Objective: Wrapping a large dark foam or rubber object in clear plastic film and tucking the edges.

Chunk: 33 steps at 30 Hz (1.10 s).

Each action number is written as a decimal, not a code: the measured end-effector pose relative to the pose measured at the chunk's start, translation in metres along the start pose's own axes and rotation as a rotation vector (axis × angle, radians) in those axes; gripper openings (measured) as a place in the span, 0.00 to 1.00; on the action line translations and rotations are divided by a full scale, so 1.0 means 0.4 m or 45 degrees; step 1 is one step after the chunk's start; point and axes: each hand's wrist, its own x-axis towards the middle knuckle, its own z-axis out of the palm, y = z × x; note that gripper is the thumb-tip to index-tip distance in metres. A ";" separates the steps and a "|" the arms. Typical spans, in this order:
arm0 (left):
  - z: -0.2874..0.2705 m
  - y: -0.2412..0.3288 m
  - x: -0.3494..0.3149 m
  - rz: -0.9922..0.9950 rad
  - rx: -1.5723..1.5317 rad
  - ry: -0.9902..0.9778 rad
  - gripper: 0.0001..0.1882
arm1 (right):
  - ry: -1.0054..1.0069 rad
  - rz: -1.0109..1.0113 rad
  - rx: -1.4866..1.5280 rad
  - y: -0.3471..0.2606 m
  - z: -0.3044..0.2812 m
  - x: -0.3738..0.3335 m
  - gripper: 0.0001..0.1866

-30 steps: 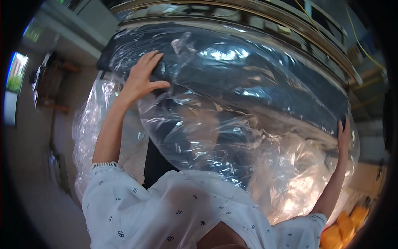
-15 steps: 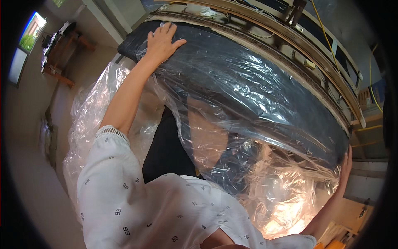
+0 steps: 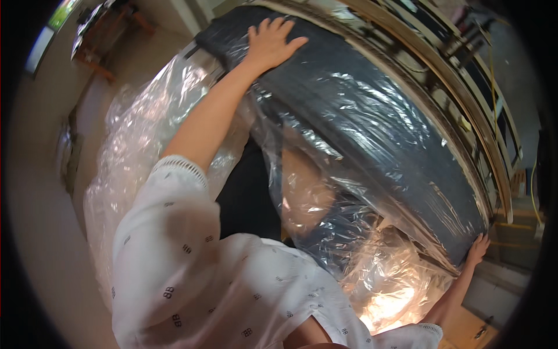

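Film of clear plastic [image 3: 145, 131] looks slippery; long dark slab [image 3: 372, 110] beneath seems heavy, best held at ends. Left hand [image 3: 271, 46] spread open; right hand [image 3: 478, 250], grip unclear.

Two hands [image 3: 270, 47], one dark piece [image 3: 372, 107]

Bright window [image 3: 39, 49], upper left, greenery [image 3: 60, 13] outside; wooden table [image 3: 96, 68] nearby; dull beige floor [image 3: 165, 46]

Left hand [image 3: 271, 44]: was palm down, fingers spread, thumb pointing right.
Left forearm [image 3: 212, 116]: stretched far forward.
Right hand [image 3: 478, 249]: was held out wide, fingers pointing forward.
Right forearm [image 3: 453, 296]: slanted outward.
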 end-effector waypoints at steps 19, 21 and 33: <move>-0.663 -0.800 -1.463 -1.632 0.596 -0.598 0.42 | 0.070 -0.980 0.784 -0.598 -0.245 -0.316 0.24; -0.955 -0.806 -1.596 -1.227 0.395 -0.755 0.35 | 0.045 -0.996 0.788 -0.608 -0.219 -0.299 0.23; -0.325 -0.557 -0.648 -1.074 -0.129 -0.632 0.20 | 0.068 -0.972 0.739 -0.610 -0.241 -0.318 0.23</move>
